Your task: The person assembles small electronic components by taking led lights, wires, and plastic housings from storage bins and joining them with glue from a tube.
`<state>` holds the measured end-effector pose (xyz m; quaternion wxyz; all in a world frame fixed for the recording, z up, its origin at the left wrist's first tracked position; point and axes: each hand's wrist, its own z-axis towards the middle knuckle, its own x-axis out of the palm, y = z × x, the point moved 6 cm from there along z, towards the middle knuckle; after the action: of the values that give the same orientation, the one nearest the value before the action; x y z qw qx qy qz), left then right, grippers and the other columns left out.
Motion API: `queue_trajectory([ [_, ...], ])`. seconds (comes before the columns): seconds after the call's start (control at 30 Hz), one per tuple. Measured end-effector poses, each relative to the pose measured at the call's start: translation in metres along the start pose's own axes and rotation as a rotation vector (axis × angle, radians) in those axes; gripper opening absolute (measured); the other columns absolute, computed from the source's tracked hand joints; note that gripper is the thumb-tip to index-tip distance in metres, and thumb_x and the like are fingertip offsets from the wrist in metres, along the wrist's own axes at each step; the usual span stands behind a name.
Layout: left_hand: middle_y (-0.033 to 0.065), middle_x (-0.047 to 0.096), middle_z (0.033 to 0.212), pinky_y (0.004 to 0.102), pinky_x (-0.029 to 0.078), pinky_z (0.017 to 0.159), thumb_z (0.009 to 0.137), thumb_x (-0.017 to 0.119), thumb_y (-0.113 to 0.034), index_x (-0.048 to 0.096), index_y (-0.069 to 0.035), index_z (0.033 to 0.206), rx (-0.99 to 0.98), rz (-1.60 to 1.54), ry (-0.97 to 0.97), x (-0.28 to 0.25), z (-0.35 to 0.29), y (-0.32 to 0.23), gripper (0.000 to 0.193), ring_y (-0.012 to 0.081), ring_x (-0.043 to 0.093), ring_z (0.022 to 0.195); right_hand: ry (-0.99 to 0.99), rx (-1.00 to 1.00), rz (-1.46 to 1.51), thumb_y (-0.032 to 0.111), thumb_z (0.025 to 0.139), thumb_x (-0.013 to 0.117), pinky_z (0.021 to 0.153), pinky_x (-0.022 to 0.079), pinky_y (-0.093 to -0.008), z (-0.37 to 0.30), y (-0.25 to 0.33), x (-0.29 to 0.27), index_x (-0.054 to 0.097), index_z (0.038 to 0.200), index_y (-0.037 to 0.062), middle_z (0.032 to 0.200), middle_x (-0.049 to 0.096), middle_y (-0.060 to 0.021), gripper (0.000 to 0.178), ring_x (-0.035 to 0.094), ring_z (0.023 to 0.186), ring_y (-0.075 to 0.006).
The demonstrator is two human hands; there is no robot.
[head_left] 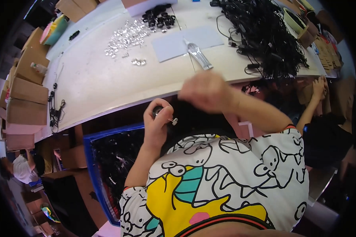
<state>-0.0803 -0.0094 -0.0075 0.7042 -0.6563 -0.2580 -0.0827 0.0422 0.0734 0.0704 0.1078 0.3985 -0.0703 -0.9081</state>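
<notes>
My left hand (pixel 155 120) is closed around a small black round part (pixel 157 111) just in front of the table edge. A short wire with a small white connector (pixel 175 121) sticks out from beside its fingers. To the right, my right hand (pixel 207 93) hovers over the table edge, smeared by motion, so its fingers and anything in them cannot be made out. Beyond it a silver squeeze tube (pixel 199 56) with a white nozzle lies on a pale sheet (pixel 168 48). Many clear plastic pieces (pixel 128 37) are spread farther left, beside a heap of black ring-like parts (pixel 159 17).
A big tangle of black cables (pixel 265 39) covers the table's right side. Cardboard boxes (pixel 27 100) stand along the left, near loose black cords (pixel 56 108). A blue-rimmed bin (pixel 91 158) sits below the table, left of me. Another person's hand (pixel 319 87) shows at right.
</notes>
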Motion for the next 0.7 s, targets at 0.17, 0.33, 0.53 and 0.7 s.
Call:
queue_trajectory([
  [0.17, -0.0016, 0.048, 0.069, 0.0155, 0.033, 0.052, 0.069, 0.064, -0.004, 0.048, -0.005, 0.075, 0.056, 0.163, 0.024, -0.002, 0.003, -0.005, 0.017, 0.0033, 0.043, 0.059, 0.147, 0.828, -0.428, 0.048, 0.076, 0.055, 0.069, 0.046, -0.0381, -0.011, -0.140, -0.002, 0.055, 0.092, 0.0027, 0.089, 0.058, -0.0114, 0.048, 0.058, 0.081, -0.0278],
  [0.33, -0.0036, 0.045, 0.062, 0.0150, 0.031, 0.048, 0.068, 0.068, -0.003, 0.048, -0.005, 0.074, 0.077, 0.379, 0.047, 0.002, 0.000, -0.013, 0.021, 0.0013, 0.042, 0.054, 0.455, 0.992, -0.448, 0.052, 0.076, 0.051, 0.070, 0.045, -0.0351, -0.016, -0.181, 0.028, 0.057, 0.093, -0.0007, 0.080, 0.060, -0.0139, 0.056, 0.059, 0.077, -0.0287],
  [0.53, -0.0044, 0.045, 0.061, 0.0137, 0.031, 0.049, 0.070, 0.065, -0.006, 0.050, -0.004, 0.075, 0.022, 0.347, 0.042, -0.023, -0.002, -0.003, 0.016, 0.0006, 0.041, 0.054, 0.383, 1.006, 0.147, 0.039, 0.078, 0.057, 0.053, 0.040, -0.0233, -0.006, -0.146, 0.035, 0.059, 0.078, 0.0033, 0.065, 0.053, -0.0016, 0.035, 0.050, 0.057, -0.0080],
  [0.7, -0.0038, 0.047, 0.061, 0.0145, 0.033, 0.050, 0.069, 0.065, -0.006, 0.051, -0.004, 0.074, 0.010, 0.345, 0.113, -0.036, -0.001, 0.007, 0.015, 0.0009, 0.042, 0.055, 0.543, 1.194, 0.995, 0.021, 0.076, 0.064, 0.050, 0.040, -0.0161, -0.001, -0.034, 0.038, 0.058, 0.079, 0.0012, 0.067, 0.055, -0.0002, 0.021, 0.050, 0.057, -0.0036],
])
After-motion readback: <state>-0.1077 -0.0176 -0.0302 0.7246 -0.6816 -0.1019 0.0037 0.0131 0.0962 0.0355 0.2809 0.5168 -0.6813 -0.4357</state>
